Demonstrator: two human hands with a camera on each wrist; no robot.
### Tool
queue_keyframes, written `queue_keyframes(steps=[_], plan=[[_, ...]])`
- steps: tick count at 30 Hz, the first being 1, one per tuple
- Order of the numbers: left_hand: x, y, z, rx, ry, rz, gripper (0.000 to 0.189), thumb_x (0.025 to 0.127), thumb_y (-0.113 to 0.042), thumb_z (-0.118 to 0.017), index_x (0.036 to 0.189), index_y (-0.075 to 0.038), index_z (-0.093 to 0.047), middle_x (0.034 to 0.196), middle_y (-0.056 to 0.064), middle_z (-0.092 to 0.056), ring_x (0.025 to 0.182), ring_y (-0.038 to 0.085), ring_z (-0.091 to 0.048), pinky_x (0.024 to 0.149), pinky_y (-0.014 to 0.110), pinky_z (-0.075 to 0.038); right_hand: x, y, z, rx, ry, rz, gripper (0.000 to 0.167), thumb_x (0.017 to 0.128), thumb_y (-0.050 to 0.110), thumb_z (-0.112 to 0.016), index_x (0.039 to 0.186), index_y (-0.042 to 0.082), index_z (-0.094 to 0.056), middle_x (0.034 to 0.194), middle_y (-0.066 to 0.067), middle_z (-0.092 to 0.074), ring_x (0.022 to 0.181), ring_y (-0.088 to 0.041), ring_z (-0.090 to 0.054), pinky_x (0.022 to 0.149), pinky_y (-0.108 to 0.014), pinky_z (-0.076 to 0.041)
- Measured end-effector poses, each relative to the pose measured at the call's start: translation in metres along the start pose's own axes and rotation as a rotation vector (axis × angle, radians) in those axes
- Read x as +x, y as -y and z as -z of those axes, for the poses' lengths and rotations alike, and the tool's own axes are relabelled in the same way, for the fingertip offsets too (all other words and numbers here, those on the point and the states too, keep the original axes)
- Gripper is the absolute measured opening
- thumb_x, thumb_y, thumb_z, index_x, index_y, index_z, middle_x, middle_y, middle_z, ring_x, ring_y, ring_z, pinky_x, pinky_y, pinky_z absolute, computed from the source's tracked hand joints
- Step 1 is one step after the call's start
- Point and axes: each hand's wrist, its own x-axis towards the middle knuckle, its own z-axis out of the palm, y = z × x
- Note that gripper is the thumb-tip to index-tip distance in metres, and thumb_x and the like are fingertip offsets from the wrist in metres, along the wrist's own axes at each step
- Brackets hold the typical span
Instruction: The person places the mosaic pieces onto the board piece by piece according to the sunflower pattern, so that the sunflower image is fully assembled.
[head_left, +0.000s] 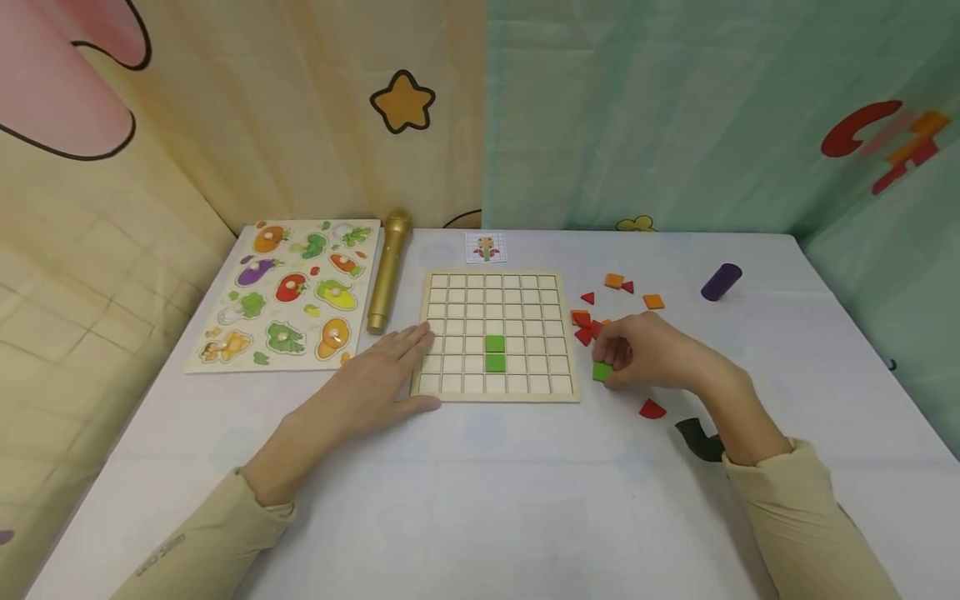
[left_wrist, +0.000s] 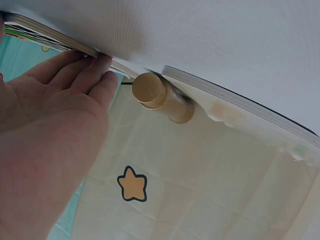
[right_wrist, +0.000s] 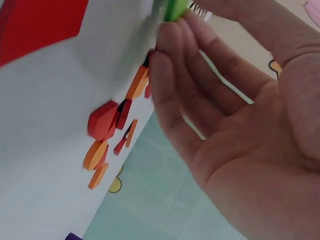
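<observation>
A wooden grid board (head_left: 534,398) lies mid-table, with two green square tiles (head_left: 495,343) set one above the other in its cells. My left hand (head_left: 367,379) rests flat at the board's left edge, fingers extended; the left wrist view shows these fingers (left_wrist: 82,75) against the rim. To the right of the board, my right hand (head_left: 648,354) pinches a green square tile (head_left: 602,372) between thumb and fingers. In the right wrist view only part of that green tile (right_wrist: 176,9) shows at the top. Red and orange pieces (head_left: 582,318) lie just beyond this hand, some partly hidden by it.
A vegetable puzzle board (head_left: 300,302) and a gold microphone (head_left: 389,271) lie at the left. Behind the grid is a small pattern card (head_left: 486,247). A purple cylinder (head_left: 722,282) lies far right; a red quarter-round piece (head_left: 652,409) and black curved piece (head_left: 699,440) are near the right forearm.
</observation>
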Motion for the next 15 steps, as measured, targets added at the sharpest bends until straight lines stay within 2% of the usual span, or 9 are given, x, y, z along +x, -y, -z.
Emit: queue_keyframes(steps=[7, 15], plan=[[0.000, 0.000, 0.001, 0.000, -0.004, 0.007, 0.095, 0.097, -0.058, -0.070, 0.163, 0.001, -0.034, 0.173, 0.016, -0.028, 0.158, 0.039, -0.032, 0.130, 0.054, -0.029, 0.014, 0.028, -0.014, -0.008, -0.107, 0.131, 0.022, 0.081, 0.007, -0.085, 0.098, 0.013, -0.073, 0.092, 0.001, -0.070, 0.089, -0.018, -0.064, 0.082, -0.034, -0.059], [0.000, 0.000, -0.001, -0.004, -0.007, 0.003, 0.095, 0.097, -0.057, -0.070, 0.163, 0.001, -0.034, 0.173, 0.016, -0.028, 0.158, 0.039, -0.031, 0.130, 0.053, -0.028, 0.035, 0.069, -0.039, -0.015, -0.031, 0.234, 0.020, 0.082, 0.007, -0.084, 0.095, 0.016, -0.073, 0.088, 0.002, -0.069, 0.084, -0.018, -0.063, 0.075, -0.030, -0.058]])
